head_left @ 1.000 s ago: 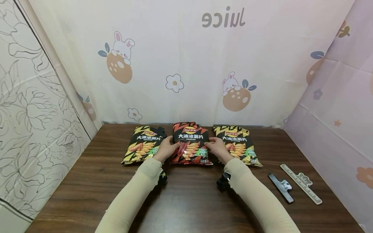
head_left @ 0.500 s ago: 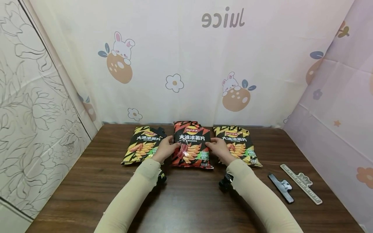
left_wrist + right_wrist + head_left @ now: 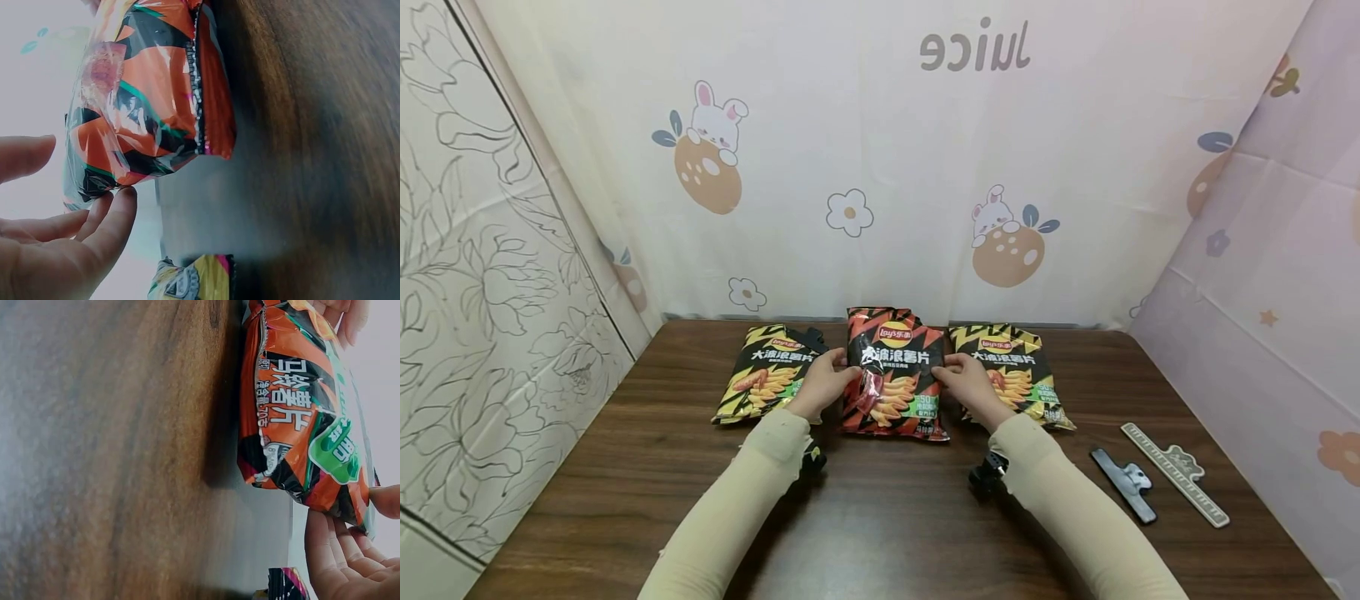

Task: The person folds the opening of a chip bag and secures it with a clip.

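A red and black bag of potato chips [image 3: 897, 354] stands between both hands at the middle back of the table, its top leaning away. My left hand [image 3: 825, 383] grips its left side, thumb at the front edge and fingertips [image 3: 125, 197] against the side. On the right side, my right hand [image 3: 970, 387] pinches the bag, its thumb on the front and its fingers [image 3: 325, 540] at the edge behind. The bag's lower end appears slightly raised off the wood in the wrist views. Its back is hidden.
A yellow and black chip bag [image 3: 767, 371] with a black clip [image 3: 807, 338] lies at left. Another yellow and black bag [image 3: 1011, 367] lies at right. A silver clip [image 3: 1124, 483] and a long pale clip [image 3: 1176, 472] rest farther right. A curtain [image 3: 850, 275] hangs behind the table.
The red chip bag has tilted up a little and come slightly nearer, its top edge now higher. Both hands have stayed on its sides, the right one shifting slightly right.
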The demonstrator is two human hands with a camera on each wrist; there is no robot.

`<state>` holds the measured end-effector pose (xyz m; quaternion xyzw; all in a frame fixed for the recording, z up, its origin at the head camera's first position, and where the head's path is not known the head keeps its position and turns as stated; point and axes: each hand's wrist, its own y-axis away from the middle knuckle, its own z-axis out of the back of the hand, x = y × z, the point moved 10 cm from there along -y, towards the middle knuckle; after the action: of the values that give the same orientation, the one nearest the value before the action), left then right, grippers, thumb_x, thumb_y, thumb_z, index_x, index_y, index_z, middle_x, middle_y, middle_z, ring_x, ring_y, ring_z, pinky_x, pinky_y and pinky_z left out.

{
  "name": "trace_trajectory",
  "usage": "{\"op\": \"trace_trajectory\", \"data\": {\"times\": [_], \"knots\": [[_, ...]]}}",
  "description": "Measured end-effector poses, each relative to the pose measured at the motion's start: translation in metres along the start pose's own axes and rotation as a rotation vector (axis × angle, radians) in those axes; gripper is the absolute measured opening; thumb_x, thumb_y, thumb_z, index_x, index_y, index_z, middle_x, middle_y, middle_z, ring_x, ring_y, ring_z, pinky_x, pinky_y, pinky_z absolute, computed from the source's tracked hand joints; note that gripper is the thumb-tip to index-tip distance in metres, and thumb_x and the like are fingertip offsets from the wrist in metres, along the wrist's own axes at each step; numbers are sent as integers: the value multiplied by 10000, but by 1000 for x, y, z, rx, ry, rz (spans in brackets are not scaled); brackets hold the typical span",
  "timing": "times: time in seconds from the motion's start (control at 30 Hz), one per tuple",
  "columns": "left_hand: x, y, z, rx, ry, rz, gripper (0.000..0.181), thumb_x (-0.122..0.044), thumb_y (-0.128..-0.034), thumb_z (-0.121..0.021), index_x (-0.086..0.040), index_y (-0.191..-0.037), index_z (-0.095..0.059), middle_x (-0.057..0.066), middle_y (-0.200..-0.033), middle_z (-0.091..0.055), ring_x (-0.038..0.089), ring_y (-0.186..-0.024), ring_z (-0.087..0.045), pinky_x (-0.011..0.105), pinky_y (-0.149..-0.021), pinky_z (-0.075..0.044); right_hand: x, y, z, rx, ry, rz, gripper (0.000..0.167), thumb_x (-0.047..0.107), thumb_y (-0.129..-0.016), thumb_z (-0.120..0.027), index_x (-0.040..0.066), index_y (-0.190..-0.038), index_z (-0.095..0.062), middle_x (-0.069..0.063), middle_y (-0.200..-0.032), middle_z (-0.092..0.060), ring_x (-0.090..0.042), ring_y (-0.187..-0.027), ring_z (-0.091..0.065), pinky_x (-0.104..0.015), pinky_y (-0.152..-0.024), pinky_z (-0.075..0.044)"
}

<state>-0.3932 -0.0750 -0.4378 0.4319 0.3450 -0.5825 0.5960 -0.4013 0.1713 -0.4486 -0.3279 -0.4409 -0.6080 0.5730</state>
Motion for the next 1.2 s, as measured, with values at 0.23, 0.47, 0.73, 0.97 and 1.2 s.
{"op": "trace_trajectory", "data": {"times": [0.23,0.47,0.73,0.97,1.2], "knots": [[0,1,1,-1,-21,-7,610,-237,-972,-611,-23,-1492,-375,170,-1415,-508,324,-1286,-513,478,-1020,-463,3,3,1,-1,-12,12,471,223,-1005,-556,-9,-1398,-441,-252,-1321,-577,-336,-1163,-607,-460,-950,-516],[-2,4,3,-7,-14,-13,593,-230,-968,-616,-27,-1481,-398,173,-1368,-542,319,-1247,-544,464,-982,-488,3,6,2,-8,-19,14,439,219,-1005,-560,1,-1374,-467,-232,-1280,-610,-295,-1110,-635,-426,-918,-539],[0,8,1,13,8,-20,585,-243,-972,-616,-40,-1479,-407,168,-1342,-554,314,-1238,-552,459,-956,-499,3,14,2,16,-26,40,439,225,-1006,-558,-7,-1368,-470,-232,-1260,-626,-236,-1058,-658,-425,-916,-539],[2,10,2,21,5,-30,581,-270,-972,-616,-43,-1469,-419,164,-1335,-546,298,-1191,-562,417,-895,-515,8,26,1,26,-35,59,449,198,-1009,-553,-38,-1376,-448,-259,-1275,-609,-260,-1060,-658,-441,-911,-541],[4,15,1,28,12,-23,577,-299,-971,-618,-60,-1460,-429,157,-1327,-541,271,-1129,-581,404,-856,-524,2,29,2,19,-14,58,434,217,-1011,-548,-16,-1365,-459,-243,-1274,-618,-261,-1073,-654,-423,-903,-544]]}}
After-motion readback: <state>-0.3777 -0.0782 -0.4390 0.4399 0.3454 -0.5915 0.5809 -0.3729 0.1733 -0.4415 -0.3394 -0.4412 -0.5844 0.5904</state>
